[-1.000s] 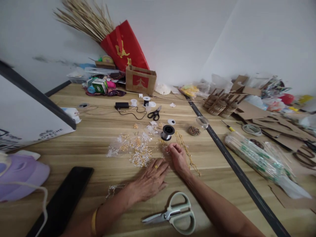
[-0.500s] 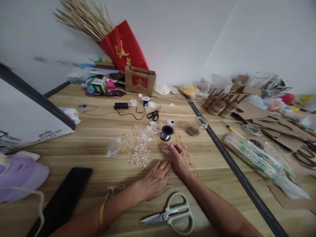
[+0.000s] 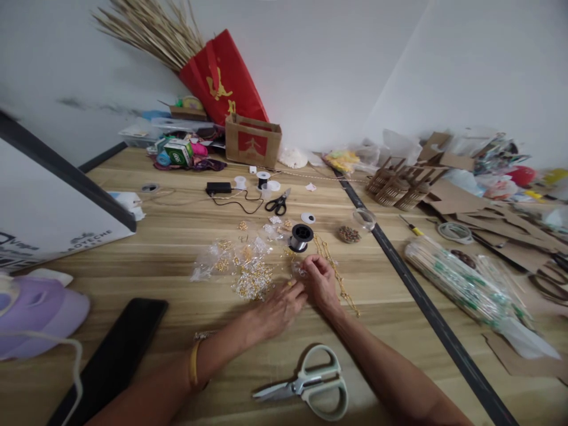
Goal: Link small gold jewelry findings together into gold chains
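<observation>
My right hand [image 3: 322, 283] is closed in a pinch over a small clear container [image 3: 298, 270] with clear pieces in it. Whatever its fingertips hold is too small to make out. Beside it, my left hand [image 3: 281, 310] has its fingers together and bent toward the right fingertips; anything between them is hidden. A spool of fine wire [image 3: 302, 238] stands just beyond the hands. To the left lies a pile of clear and gold beads [image 3: 252, 281], with plastic bags of gold pieces [image 3: 217, 259] behind. A gold chain [image 3: 338, 278] runs along the right hand's far side.
Large pale-handled scissors [image 3: 310, 387] lie in front of me. Black scissors [image 3: 278, 204] and a dish of brown beads [image 3: 349, 234] are farther back. A black phone [image 3: 118, 349] lies at left, bagged sticks [image 3: 452, 281] at right, and a paper bag [image 3: 252, 142] at the back.
My left hand has lifted from lying flat; its fingers have bent and drawn in toward the right fingertips. The right hand stays almost in place, still pinching.
</observation>
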A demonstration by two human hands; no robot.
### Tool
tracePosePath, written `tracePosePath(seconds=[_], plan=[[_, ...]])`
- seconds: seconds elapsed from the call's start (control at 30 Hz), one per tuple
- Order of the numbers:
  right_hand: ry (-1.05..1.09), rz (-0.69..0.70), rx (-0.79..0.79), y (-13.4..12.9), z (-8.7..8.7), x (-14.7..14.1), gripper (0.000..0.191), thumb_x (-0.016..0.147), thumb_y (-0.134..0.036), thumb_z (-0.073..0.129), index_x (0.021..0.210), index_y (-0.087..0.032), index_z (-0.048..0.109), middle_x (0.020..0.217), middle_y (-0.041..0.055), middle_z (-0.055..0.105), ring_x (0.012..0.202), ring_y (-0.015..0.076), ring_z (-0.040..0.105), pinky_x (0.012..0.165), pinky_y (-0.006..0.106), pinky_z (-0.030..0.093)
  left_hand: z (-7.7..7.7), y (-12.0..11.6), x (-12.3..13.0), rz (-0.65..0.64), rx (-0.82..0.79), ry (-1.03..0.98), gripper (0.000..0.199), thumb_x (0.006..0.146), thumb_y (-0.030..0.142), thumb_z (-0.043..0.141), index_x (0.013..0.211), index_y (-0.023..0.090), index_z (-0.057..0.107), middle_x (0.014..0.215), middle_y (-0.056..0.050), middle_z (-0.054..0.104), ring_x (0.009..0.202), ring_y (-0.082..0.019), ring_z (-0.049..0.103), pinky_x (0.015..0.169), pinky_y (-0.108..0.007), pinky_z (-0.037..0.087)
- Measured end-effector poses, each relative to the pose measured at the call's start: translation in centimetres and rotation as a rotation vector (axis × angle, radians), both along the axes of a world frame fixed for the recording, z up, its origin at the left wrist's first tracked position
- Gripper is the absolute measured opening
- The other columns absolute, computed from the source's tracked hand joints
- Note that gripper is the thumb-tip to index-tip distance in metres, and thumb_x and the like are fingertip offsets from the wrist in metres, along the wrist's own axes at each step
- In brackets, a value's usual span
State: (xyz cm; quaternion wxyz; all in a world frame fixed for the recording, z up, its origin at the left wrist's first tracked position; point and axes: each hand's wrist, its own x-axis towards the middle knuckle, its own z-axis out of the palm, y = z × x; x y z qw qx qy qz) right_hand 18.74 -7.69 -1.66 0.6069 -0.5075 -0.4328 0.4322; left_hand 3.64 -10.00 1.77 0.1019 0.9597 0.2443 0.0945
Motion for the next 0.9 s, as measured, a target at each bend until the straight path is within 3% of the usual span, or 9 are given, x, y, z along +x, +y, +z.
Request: tracePosePath(seconds=[0.23,0.37,0.5,0.67,0.73,0.83,0.9], plan=[[-0.005,0.006,0.005,-0.1,0.4,-0.1,0.026,0.075,-0.042,0.065,0.069,-0.018,0.056,0.065,-0.0021,0.056,0.06,0.0123,0.048,0.059,0.023,0.038,-0.1,0.6,0.2,-0.053,0.06,0.09,0.027,0.087,0.001,0.038,0.086,0.013,0.062,0.091,-0.008,0.063,0.09,-0.021,0.057,0.079,-0.032,0.047],[0.002,0.012,0.011,-0.1,0.2,-0.1,0.025,0.076,-0.041,0.064,0.07,-0.018,0.056,0.066,-0.0019,0.057,0.061,0.0124,0.048,0.059,0.023,0.038,-0.1,0.2,0.0,-0.02,0.021,0.075,0.028,0.083,-0.002,0.04,0.085,0.013,0.063,0.091,-0.009,0.063,0.09,-0.022,0.058,0.079,-0.034,0.047],[0.015,0.017,0.036,-0.2,0.0,-0.2,0.023,0.078,-0.038,0.064,0.072,-0.018,0.056,0.066,-0.0015,0.056,0.061,0.0122,0.049,0.059,0.023,0.039,-0.3,0.3,-0.7,0.127,-0.267,-0.217,0.024,0.08,0.0,0.047,0.081,0.015,0.065,0.089,-0.007,0.065,0.083,-0.018,0.06,0.076,-0.029,0.048],[-0.175,0.082,0.128,-1.2,0.7,-0.7,0.019,0.083,-0.035,0.058,0.075,-0.017,0.057,0.067,0.0003,0.056,0.063,0.014,0.05,0.06,0.026,0.04,-0.6,0.9,-2.4,0.561,-0.879,-0.8,0.007,0.071,0.011,0.061,0.074,0.014,0.066,0.071,-0.004,0.067,0.067,-0.014,0.062,0.066,-0.025,0.049],[-0.315,0.103,0.233,-1.7,1.0,-1.0,0.017,0.085,-0.031,0.056,0.075,-0.018,0.057,0.069,0.0011,0.056,0.067,0.0154,0.053,0.063,0.027,0.042,-0.7,0.9,-3.2,0.681,-1.074,-0.989,0.011,0.065,0.018,0.069,0.075,0.014,0.067,0.067,-0.002,0.067,0.063,-0.013,0.061,0.064,-0.025,0.049],[-0.498,0.177,0.392,-2.3,1.3,-1.4,0.011,0.087,-0.023,0.051,0.077,-0.02,0.056,0.071,0.0016,0.057,0.07,0.0165,0.053,0.065,0.03,0.042,-1.0,0.8,-4.1,0.77,-1.212,-1.165,0.02,0.057,0.023,0.076,0.072,0.014,0.066,0.063,0.0,0.065,0.059,-0.011,0.06,0.063,-0.023,0.049],[-0.543,0.214,0.447,-2.6,1.3,-1.6,0.01,0.086,-0.02,0.051,0.078,-0.02,0.056,0.071,0.0014,0.056,0.068,0.0164,0.053,0.064,0.03,0.042,-1.2,0.8,-4.4,0.806,-1.179,-1.169,0.021,0.056,0.024,0.076,0.071,0.014,0.065,0.063,0.001,0.065,0.059,-0.011,0.059,0.063,-0.023,0.048]])
